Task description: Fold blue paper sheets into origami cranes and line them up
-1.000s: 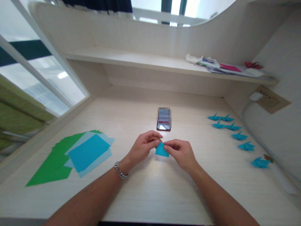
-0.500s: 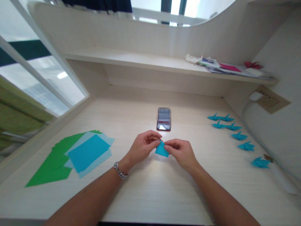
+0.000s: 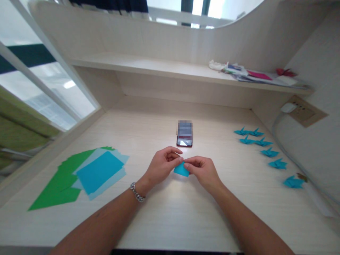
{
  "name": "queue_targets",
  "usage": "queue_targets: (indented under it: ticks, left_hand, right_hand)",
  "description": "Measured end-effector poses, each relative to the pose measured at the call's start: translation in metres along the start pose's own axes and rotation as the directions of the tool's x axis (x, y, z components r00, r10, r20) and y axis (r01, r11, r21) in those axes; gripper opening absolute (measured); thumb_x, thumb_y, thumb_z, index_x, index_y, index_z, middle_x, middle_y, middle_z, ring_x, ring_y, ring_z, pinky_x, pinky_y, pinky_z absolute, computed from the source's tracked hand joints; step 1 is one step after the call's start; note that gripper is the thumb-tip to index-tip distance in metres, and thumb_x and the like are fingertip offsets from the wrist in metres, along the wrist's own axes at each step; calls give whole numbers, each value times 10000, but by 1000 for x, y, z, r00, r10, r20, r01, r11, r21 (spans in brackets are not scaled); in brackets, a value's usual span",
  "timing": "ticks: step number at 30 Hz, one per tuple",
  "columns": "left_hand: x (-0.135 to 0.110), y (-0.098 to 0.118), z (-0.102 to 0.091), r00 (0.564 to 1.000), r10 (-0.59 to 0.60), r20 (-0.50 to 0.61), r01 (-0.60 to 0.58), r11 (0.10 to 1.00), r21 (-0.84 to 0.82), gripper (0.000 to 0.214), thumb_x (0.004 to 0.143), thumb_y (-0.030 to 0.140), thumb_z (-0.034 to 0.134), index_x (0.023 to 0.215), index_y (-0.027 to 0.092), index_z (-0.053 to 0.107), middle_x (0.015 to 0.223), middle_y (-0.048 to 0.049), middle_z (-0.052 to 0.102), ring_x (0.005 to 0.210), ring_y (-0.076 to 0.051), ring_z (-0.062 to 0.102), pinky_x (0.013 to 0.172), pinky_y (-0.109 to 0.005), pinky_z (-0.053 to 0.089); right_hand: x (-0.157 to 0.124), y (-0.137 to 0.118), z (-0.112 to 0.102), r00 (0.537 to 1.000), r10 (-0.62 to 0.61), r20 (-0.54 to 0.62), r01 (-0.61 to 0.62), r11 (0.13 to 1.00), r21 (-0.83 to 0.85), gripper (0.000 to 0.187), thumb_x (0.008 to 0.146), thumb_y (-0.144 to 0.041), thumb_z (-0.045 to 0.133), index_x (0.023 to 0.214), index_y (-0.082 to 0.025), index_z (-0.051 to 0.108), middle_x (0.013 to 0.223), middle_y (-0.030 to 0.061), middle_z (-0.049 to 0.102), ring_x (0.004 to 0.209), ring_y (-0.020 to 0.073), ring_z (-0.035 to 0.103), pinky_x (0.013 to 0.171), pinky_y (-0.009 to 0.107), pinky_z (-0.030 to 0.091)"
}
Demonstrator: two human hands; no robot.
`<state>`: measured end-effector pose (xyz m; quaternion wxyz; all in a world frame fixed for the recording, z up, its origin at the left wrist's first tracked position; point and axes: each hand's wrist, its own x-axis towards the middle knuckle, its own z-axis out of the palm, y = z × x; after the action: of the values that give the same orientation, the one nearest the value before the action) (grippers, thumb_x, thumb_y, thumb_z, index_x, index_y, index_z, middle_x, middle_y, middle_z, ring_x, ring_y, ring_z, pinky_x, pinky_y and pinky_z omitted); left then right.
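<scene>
A small folded piece of blue paper [image 3: 181, 170] is held just above the pale wooden desk [image 3: 170, 212] at its middle. My left hand [image 3: 162, 164], with a metal bracelet on the wrist, pinches the paper's left upper edge. My right hand [image 3: 202, 170] pinches its upper right edge, fingertips nearly meeting those of the left. Both hands are closed on the paper.
A phone [image 3: 185, 134] lies just beyond the hands. Loose blue and green paper sheets [image 3: 87, 173] lie at the left. Several finished blue paper cranes [image 3: 269, 153] line the right side. A shelf holds papers [image 3: 255, 76]; a wall socket with a plug and cable [image 3: 288, 108] is at the right.
The fingertips of both hands have come closer together at the top of the blue paper, and its upper point is folded lower. The arms have barely moved.
</scene>
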<state>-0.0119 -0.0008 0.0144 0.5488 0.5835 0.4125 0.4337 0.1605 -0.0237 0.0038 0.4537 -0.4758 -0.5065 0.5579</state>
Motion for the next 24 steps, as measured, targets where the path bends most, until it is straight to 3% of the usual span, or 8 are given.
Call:
queue_targets:
  ticks: [8,24]
  left_hand:
    - [0,-1,2,1000,17,-22,-17,1000,-3,195,758,204,685,925,134,612,736,-32,666,674,-127,623,605,-231,499]
    - [1,-4,5,999,30,-41,-31,999,-27,173,788,223,659,923,140,590,752,-25,650,689,-124,617,616,-232,492]
  right_hand:
    - [0,0,0,997,77,23,-78,995,63,269,628,-345,770,791,-142,708,722,49,708,624,151,635,581,283,520]
    - [0,2,5,996,56,-67,-50,995,81,241,614,-312,770,762,-138,695,705,52,705,612,158,638,575,289,514]
